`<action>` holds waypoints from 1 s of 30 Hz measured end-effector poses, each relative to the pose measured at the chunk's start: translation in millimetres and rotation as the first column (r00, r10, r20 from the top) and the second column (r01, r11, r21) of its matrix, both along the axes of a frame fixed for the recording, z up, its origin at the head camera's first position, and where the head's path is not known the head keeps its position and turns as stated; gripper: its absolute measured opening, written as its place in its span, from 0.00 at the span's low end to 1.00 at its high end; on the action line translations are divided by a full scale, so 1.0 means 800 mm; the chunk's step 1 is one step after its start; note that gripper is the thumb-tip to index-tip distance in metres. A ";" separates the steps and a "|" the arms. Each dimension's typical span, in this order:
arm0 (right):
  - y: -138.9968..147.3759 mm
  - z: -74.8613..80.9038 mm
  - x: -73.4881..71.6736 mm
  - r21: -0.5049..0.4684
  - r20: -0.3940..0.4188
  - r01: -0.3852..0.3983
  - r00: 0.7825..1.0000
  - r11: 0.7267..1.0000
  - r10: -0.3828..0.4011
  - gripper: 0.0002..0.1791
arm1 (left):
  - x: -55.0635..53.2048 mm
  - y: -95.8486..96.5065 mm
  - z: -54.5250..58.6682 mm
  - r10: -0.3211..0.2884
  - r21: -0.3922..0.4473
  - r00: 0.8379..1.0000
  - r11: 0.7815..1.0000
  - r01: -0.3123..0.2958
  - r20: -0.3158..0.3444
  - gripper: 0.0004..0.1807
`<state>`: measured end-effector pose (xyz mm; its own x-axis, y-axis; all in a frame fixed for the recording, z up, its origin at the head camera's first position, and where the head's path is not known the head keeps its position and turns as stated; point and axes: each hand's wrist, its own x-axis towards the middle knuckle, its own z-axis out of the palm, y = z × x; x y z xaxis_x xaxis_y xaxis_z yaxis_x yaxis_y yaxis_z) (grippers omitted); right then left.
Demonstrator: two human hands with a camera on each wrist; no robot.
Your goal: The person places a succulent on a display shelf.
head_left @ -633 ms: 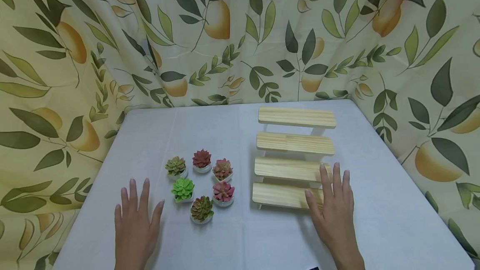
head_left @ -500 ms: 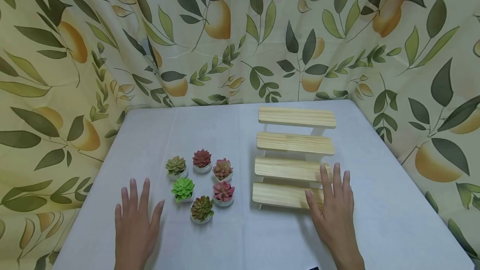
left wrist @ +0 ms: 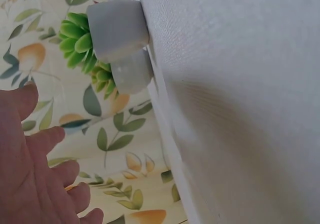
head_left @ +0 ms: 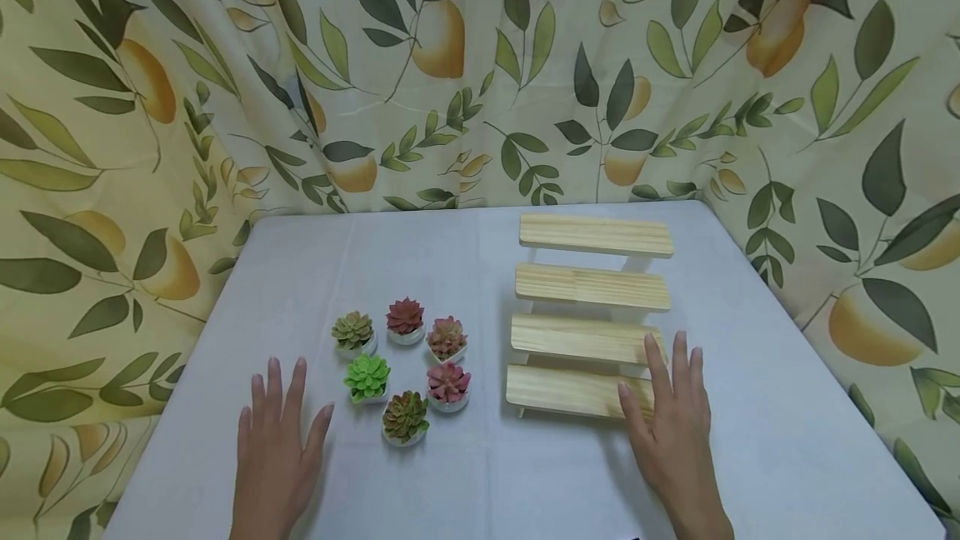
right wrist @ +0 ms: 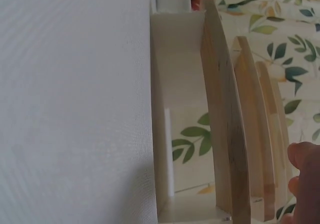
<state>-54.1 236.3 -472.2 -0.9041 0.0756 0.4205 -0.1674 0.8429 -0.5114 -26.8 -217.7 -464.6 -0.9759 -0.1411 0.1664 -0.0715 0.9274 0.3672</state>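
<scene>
My left hand [head_left: 276, 457] hovers over the cloth with straight, spread fingers and holds nothing. Just to its right stand several small potted succulents: a bright green one [head_left: 367, 377] nearest it, a dull green one [head_left: 352, 330], a dark red one [head_left: 406, 317], a dusty pink one [head_left: 447, 337], a pink-red one [head_left: 448, 383] and a green-brown one [head_left: 406, 417]. Each pot is small and white. My right hand [head_left: 675, 440], fingers extended, overlaps the front right corner of a stepped wooden rack [head_left: 585, 338] in the head view. Nothing is in its grasp.
The rack's pale boards rise in steps toward the back on white supports [right wrist: 177, 59]. A white cloth covers the table [head_left: 555, 482]. A curtain [head_left: 480, 157] printed with fruit and leaves hangs behind and along both sides.
Both hands have shifted very slightly to the right, with the view itself moving a little. The succulents and the rack stay where they were.
</scene>
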 end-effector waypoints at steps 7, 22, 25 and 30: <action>0.005 -0.006 0.008 -0.148 0.083 0.003 0.997 0.989 0.009 0.40 | -0.004 -0.001 -0.002 -0.028 0.052 0.995 0.998 0.023 0.096 0.43; 0.000 -0.031 0.018 -0.727 0.189 0.254 0.967 0.638 -0.171 0.09 | -0.011 0.022 -0.010 -0.265 0.487 0.953 0.858 0.162 0.150 0.37; -0.001 -0.038 0.018 -0.799 0.173 0.223 0.975 0.558 -0.142 0.08 | -0.013 0.027 -0.011 -0.266 0.529 0.957 0.832 0.168 0.114 0.36; -0.003 -0.046 0.016 -0.822 0.111 0.156 0.987 0.548 -0.115 0.11 | -0.022 0.031 -0.015 -0.243 0.567 0.967 0.808 0.159 0.075 0.34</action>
<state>-41.2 234.2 -509.2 -0.8666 0.4938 0.0724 -0.0505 0.0574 -0.9971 -44.0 -193.2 -476.8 -0.9993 0.0334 -0.0163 0.0056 0.5698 0.8218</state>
